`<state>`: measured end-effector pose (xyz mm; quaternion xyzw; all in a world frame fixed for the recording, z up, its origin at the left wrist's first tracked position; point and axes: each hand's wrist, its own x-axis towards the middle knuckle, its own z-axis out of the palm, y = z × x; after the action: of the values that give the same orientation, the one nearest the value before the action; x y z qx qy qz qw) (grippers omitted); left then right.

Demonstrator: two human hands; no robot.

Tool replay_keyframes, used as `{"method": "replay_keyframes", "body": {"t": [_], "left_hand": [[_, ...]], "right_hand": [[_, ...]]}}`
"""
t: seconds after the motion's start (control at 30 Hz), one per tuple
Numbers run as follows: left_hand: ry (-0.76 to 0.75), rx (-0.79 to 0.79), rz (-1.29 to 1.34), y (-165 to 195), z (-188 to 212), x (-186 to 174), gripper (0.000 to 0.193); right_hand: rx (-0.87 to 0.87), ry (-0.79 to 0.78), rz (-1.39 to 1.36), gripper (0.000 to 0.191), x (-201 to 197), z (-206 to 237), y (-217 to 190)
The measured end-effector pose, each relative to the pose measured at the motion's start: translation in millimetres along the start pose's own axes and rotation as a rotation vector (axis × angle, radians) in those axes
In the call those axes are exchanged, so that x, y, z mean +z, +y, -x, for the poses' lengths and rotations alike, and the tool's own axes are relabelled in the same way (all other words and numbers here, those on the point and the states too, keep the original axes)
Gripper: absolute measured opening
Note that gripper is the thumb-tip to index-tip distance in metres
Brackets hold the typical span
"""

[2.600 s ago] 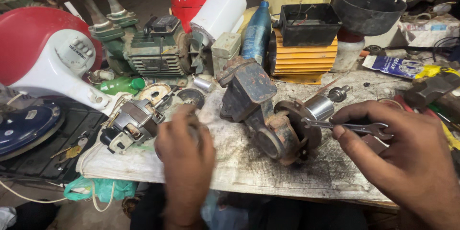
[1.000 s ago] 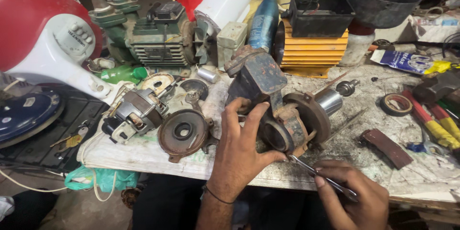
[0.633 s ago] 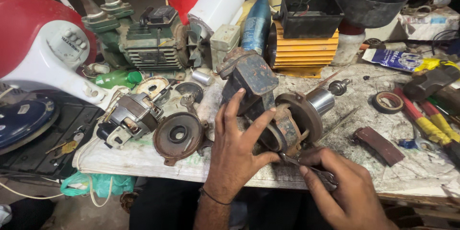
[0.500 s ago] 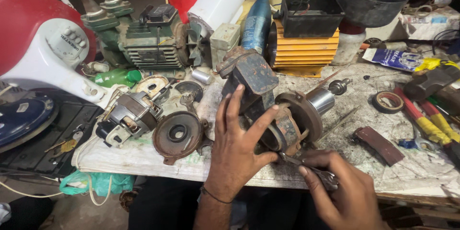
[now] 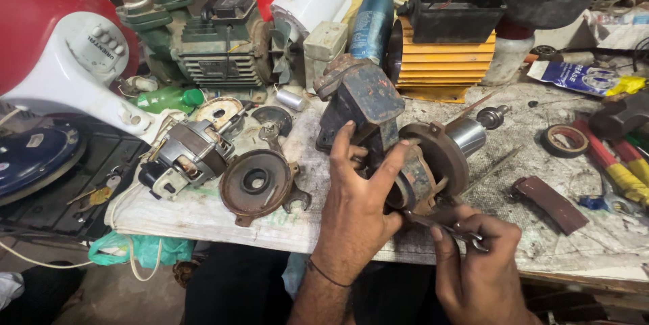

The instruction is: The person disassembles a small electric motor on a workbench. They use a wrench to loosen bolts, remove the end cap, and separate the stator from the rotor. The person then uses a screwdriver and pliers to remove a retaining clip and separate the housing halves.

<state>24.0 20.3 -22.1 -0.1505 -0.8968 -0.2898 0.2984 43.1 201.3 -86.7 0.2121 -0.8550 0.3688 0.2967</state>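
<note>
bare forearms, thin dark band (image 5: 329, 273) on left wrist.

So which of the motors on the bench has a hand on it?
The rusty dark motor at the centre front: the left hand grips it. The green motor and the yellow-finned motor behind it stand untouched.

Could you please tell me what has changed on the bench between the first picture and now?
The left hand moved from the round rusty cover onto the rusty pump and now grips its body. The right hand dropped from beside the pump to its lower front edge, keeping hold of the spanner, whose tip now meets the pump. The cover now lies uncovered. The small motor and green pump stayed put.
</note>
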Motion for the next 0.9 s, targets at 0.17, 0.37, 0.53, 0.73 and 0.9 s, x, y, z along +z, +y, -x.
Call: {"method": "replay_keyframes", "body": {"t": [0.17,0.37,0.53,0.73,0.9], "left_hand": [[0.014,0.030,0.070,2.5,0.3,-3.3,0.105],[0.068,0.054,0.099,2.5,1.1,-2.3,0.100],[0.056,0.023,0.159,2.7,3.9,-2.8,0.102],[0.066,0.053,0.141,3.1,3.7,-4.1,0.105],[0.048,0.064,0.190,-0.7,1.3,-5.5,0.113]], "right_hand": [[-0.050,0.009,-0.186,0.033,-3.1,-4.6,-7.9],[-0.010,-0.056,-0.041,0.041,-9.2,-23.2,-19.3],[-0.163,0.011,0.227,0.051,-19.9,-38.4,-30.9],[-0.157,-0.261,0.192,0.050,-37.4,-77.2,-49.5],[-0.120,-0.315,0.118,0.035,-43.3,-104.5,-51.8]]}}
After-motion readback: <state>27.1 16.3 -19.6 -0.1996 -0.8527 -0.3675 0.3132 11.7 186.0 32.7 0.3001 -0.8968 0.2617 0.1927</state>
